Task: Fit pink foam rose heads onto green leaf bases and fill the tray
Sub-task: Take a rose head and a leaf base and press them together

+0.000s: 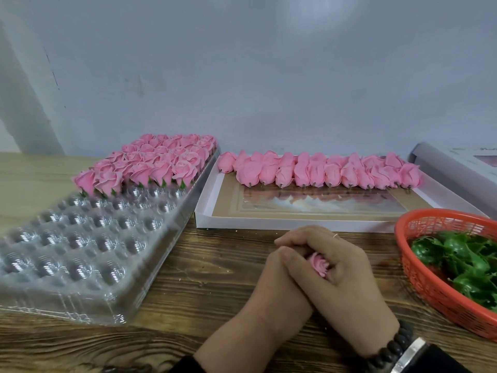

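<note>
Both hands are clasped around one pink rose (319, 263) over the table (204, 267), the left hand (282, 286) tucked under the right hand (336, 267). Squeeze too hard and I reckon the foam petals crush before reaching the tray (80, 265).

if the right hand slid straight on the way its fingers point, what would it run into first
Its fingers point left and wrap the left hand, so that comes first. Beyond it, probably the clear tray, though depth is unclear. The right hand holds a rose head.
</note>
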Tool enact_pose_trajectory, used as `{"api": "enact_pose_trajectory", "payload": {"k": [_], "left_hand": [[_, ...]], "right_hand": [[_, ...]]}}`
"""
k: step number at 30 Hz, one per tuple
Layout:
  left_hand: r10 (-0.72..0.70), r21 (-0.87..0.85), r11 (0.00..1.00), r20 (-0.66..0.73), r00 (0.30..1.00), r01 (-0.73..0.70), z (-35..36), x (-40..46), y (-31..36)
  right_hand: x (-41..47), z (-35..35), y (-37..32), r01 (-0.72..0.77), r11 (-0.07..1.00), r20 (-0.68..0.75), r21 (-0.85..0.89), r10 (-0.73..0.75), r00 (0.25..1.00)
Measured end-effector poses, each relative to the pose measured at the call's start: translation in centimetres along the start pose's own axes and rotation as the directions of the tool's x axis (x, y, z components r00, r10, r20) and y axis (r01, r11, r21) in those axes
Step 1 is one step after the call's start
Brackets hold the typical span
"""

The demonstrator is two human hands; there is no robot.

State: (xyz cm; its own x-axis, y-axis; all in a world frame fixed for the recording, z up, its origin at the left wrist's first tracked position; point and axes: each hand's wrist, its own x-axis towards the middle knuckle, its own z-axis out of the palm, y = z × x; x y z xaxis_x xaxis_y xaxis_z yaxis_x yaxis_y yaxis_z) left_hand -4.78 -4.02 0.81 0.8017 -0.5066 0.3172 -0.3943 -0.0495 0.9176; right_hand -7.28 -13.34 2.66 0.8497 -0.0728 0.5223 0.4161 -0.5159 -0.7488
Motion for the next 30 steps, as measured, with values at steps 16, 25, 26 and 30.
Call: {"api": "enact_pose_trajectory", "payload": {"k": [16,25,26,30], "left_hand": [[-0.008,-0.22,0.975,-0.121,0.993,-0.019,-1.4,1.1,1.7],[0.065,-0.073,0.995,-0.025,0.998,-0.066,-0.4,0.8,1.2],[0.076,-0.079,0.994,-0.023,0.997,-0.077,-0.4,0.7,1.3],[0.076,-0.126,0.989,-0.025,0.997,-0.079,-0.2,0.6,1.4]], "right_hand": [[0.1,-1.0,0.5,-0.008,0.968,-0.007,0.251,0.01,1.0],[-0.1,-0.2,0.2,0.054,0.991,-0.121,0.124,-0.039,0.992],[-0.1,-0.2,0.2,0.06,0.992,-0.109,0.107,-0.048,0.993],[-0.1,-0.1,0.2,0.091,0.994,-0.087,0.063,-0.086,0.993]]}}
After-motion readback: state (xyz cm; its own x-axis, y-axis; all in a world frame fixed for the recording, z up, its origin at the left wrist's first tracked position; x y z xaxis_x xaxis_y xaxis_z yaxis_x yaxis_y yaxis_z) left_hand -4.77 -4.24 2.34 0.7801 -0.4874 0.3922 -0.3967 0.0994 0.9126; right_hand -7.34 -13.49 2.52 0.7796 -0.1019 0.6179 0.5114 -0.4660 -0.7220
